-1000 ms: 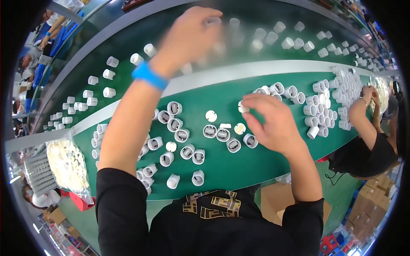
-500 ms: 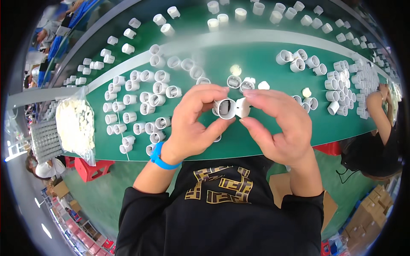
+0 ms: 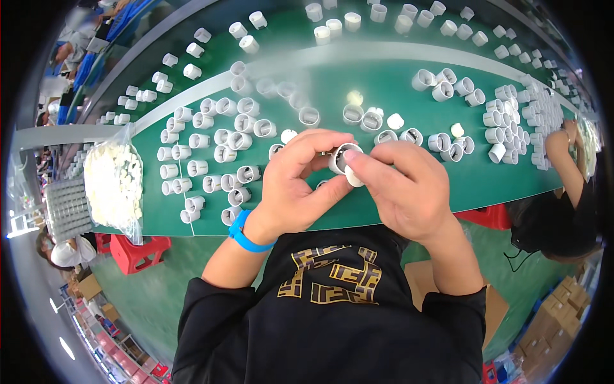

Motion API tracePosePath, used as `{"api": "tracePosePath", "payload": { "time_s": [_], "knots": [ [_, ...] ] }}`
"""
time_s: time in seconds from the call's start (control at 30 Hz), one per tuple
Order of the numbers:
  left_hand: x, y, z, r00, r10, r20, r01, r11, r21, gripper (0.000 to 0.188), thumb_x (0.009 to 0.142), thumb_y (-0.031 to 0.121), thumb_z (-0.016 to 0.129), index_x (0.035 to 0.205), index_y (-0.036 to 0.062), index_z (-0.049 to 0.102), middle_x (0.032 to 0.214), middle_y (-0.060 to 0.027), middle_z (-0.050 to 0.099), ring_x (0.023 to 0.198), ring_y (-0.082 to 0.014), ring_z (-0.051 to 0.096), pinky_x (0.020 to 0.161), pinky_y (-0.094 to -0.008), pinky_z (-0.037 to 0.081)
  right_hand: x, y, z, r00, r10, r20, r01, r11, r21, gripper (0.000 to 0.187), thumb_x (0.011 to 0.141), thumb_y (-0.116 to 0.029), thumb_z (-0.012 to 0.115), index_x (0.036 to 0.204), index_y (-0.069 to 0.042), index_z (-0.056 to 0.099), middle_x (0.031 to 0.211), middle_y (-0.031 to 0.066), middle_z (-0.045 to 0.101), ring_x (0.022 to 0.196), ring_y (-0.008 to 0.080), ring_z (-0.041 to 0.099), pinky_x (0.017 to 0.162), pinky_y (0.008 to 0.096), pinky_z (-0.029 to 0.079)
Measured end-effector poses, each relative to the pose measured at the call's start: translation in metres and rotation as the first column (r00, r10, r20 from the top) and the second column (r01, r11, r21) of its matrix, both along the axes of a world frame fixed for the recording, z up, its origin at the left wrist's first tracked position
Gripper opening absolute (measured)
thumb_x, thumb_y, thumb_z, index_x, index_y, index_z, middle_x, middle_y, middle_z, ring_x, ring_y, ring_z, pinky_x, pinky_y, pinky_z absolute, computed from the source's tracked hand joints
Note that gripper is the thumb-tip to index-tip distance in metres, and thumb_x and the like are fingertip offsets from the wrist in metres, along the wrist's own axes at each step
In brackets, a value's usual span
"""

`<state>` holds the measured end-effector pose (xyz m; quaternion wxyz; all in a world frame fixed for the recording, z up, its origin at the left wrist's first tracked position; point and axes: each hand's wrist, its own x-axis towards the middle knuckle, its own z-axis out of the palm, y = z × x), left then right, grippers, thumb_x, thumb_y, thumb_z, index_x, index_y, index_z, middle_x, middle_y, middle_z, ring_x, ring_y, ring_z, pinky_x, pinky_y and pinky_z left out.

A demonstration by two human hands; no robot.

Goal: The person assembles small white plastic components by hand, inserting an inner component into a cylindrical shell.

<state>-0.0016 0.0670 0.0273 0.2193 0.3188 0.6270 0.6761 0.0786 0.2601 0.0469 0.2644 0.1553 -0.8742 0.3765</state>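
My left hand (image 3: 299,182), with a blue band on its wrist, grips a white plastic cup-shaped housing (image 3: 341,164) between thumb and fingers. Its open mouth is tilted toward my right hand, and a dark opening shows inside. My right hand (image 3: 404,185) is closed on a small white round cap (image 3: 354,178) right below the housing's rim. Its index fingertip lies at the mouth; whether cap and housing touch is hard to make out. Just beyond the hands stand similar housings (image 3: 372,120), and a loose white cap (image 3: 395,121) lies beside them.
The green table (image 3: 307,214) bears several groups of white housings at left and right. A clear bag of cream-coloured parts (image 3: 114,189) sits at the left end. More cups stand past a pale raised strip (image 3: 358,52). A co-worker's arm (image 3: 566,160) reaches in at the right.
My right hand has turned and moved in, carrying the cap from beside the housing to below its rim. The housing has tipped toward it. The view has shifted slightly.
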Motion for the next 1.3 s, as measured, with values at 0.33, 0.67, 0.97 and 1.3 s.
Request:
{"api": "tracePosePath", "payload": {
  "time_s": [0.33,0.67,0.97,1.3],
  "knots": [
    [0.005,0.010,0.002,0.885,-0.031,0.464,-0.019,0.994,0.103,0.044,0.099,0.008,0.066,0.139,-0.0020,0.052,0.129,-0.0116,0.065,0.116,-0.0176,0.064,0.099,-0.0319,0.053,0.001,-0.010,-0.010,1.000,-0.001,-0.018,0.000,0.997,-0.075,0.042,0.077,0.008,0.071,0.118,-0.003,0.074,0.089,0.0090,0.066,0.070,0.0240,0.063,0.060,0.0331,0.051],
    [0.004,0.011,-0.003,0.703,-0.048,0.709,-0.026,0.995,0.094,0.040,0.102,0.015,0.060,0.138,0.0010,0.055,0.127,-0.0098,0.067,0.110,-0.0176,0.067,0.094,-0.0309,0.054,-0.001,-0.008,-0.007,0.997,-0.024,-0.078,0.029,0.998,0.062,0.044,0.071,0.000,0.077,0.114,-0.006,0.075,0.089,0.0048,0.066,0.072,0.0242,0.065,0.060,0.0343,0.051],
    [0.002,0.009,-0.004,0.719,-0.130,0.683,0.068,0.991,0.117,0.035,0.101,0.009,0.061,0.135,0.0007,0.057,0.122,-0.0065,0.066,0.109,-0.0135,0.065,0.094,-0.0290,0.053,-0.001,-0.001,0.005,0.987,0.053,-0.153,-0.026,0.985,0.173,0.036,0.075,-0.004,0.076,0.110,-0.005,0.075,0.097,0.0077,0.070,0.084,0.0245,0.070,0.066,0.0337,0.055],
    [0.007,0.008,-0.009,0.995,0.002,0.102,-0.011,0.996,0.087,0.047,0.089,0.001,0.076,0.132,-0.0002,0.058,0.131,-0.0148,0.055,0.122,-0.0233,0.061,0.102,-0.0363,0.057,-0.006,0.007,-0.005,0.997,0.015,0.080,-0.004,0.992,-0.128,0.051,0.070,-0.026,0.094,0.109,-0.002,0.071,0.095,0.0119,0.070,0.080,0.0258,0.068,0.069,0.0335,0.055]
  ]
}}
